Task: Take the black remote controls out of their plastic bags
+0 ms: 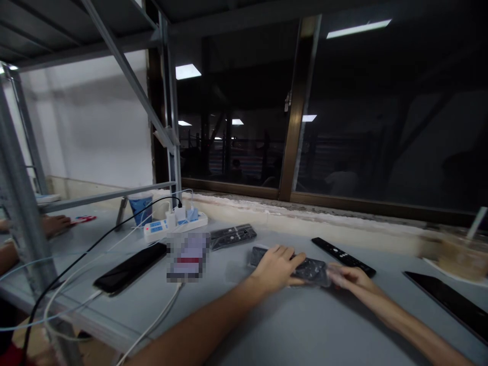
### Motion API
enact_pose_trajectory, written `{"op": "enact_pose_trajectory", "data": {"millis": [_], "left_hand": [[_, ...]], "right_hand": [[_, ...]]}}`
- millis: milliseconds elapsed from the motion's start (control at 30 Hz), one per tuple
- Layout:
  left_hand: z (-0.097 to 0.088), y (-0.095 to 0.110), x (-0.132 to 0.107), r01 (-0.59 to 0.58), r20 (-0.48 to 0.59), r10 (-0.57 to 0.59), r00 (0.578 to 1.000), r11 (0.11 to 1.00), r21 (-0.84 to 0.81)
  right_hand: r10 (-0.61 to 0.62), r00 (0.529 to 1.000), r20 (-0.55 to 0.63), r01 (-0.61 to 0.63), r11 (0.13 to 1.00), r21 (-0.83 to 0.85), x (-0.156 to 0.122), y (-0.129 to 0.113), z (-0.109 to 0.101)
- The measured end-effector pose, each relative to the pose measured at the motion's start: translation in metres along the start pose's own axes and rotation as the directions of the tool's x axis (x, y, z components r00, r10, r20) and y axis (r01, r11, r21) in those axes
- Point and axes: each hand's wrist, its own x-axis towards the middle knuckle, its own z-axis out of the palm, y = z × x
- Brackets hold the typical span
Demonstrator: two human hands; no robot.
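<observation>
A black remote control (pixel 314 269) in a clear plastic sleeve lies low over the grey table between my hands. My left hand (pixel 277 265) is closed over its left half, hiding part of it. At the other end, my right hand (pixel 347 277) pinches the sleeve's tip; its fingers are slightly blurred. Just behind my right hand lies a remote control (pixel 339 254) with no visible wrapping. Another wrapped remote control (pixel 233 236) rests farther back on the left.
A black phone (pixel 131 267) and a pixelated phone (pixel 188 256) have cables attached. Behind them stand a power strip (pixel 175 226) and blue cup (pixel 141 208). At right are a dark tablet-like device (pixel 452 302) and drink cup (pixel 465 256). Another person's hand (pixel 55 223) is far left.
</observation>
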Motion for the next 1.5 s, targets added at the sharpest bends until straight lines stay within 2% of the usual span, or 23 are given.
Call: {"op": "enact_pose_trajectory", "data": {"millis": [167, 400, 500, 600, 667, 767, 900, 1033, 1100, 1200, 1267, 1333, 1400, 1500], "left_hand": [[-0.003, -0.005, 0.000, -0.039, 0.018, 0.039, 0.999, 0.999, 0.009], [-0.006, -0.021, -0.001, 0.057, -0.032, -0.057, 0.998, 0.998, 0.000], [-0.005, -0.028, -0.003, 0.158, -0.047, -0.161, 0.986, 0.985, -0.075], [-0.006, -0.029, -0.003, 0.248, -0.050, -0.257, 0.965, 0.958, -0.141], [-0.006, -0.027, -0.003, 0.264, -0.038, -0.271, 0.962, 0.954, -0.144], [-0.006, -0.023, -0.002, 0.246, -0.020, -0.250, 0.968, 0.960, -0.131], [-0.007, -0.025, -0.002, 0.296, -0.039, -0.301, 0.953, 0.951, -0.093], [-0.012, -0.031, -0.001, 0.403, -0.104, -0.409, 0.907, 0.912, -0.072], [-0.015, -0.031, 0.000, 0.406, -0.146, -0.412, 0.899, 0.911, -0.071], [-0.013, -0.024, 0.000, 0.313, -0.139, -0.322, 0.937, 0.946, -0.082], [-0.005, -0.019, -0.001, 0.266, -0.049, -0.272, 0.961, 0.958, -0.104], [0.007, -0.015, -0.005, 0.262, 0.068, -0.255, 0.965, 0.956, -0.131], [0.019, -0.013, -0.009, 0.270, 0.144, -0.249, 0.958, 0.951, -0.151], [0.026, -0.011, -0.013, 0.211, 0.161, -0.181, 0.970, 0.957, -0.199]], "right_hand": [[0.009, 0.998, 0.069, -0.010, 1.000, 0.013, 0.003, 0.004, 0.000], [0.093, 0.988, -0.126, -0.092, 0.996, 0.016, 0.011, 0.023, -0.017], [0.180, 0.929, -0.325, -0.140, 0.980, 0.141, 0.014, 0.028, -0.028], [0.235, 0.834, -0.500, -0.045, 0.931, 0.363, 0.016, 0.028, -0.033], [0.254, 0.814, -0.523, 0.038, 0.874, 0.484, 0.017, 0.025, -0.035], [0.311, 0.787, -0.533, 0.069, 0.813, 0.577, 0.017, 0.025, -0.036], [0.371, 0.713, -0.595, 0.074, 0.804, 0.590, 0.016, 0.032, -0.040], [0.376, 0.664, -0.646, 0.091, 0.817, 0.569, 0.016, 0.036, -0.043], [0.383, 0.650, -0.657, 0.078, 0.826, 0.558, 0.015, 0.033, -0.042], [0.358, 0.690, -0.629, 0.034, 0.852, 0.522, 0.015, 0.027, -0.037], [0.313, 0.743, -0.592, 0.016, 0.875, 0.483, 0.014, 0.024, -0.034], [0.267, 0.786, -0.557, -0.002, 0.903, 0.430, 0.014, 0.025, -0.033], [0.222, 0.812, -0.540, -0.036, 0.942, 0.333, 0.014, 0.032, -0.034], [0.111, 0.868, -0.484, -0.093, 0.994, 0.063, 0.015, 0.045, -0.035]]}}
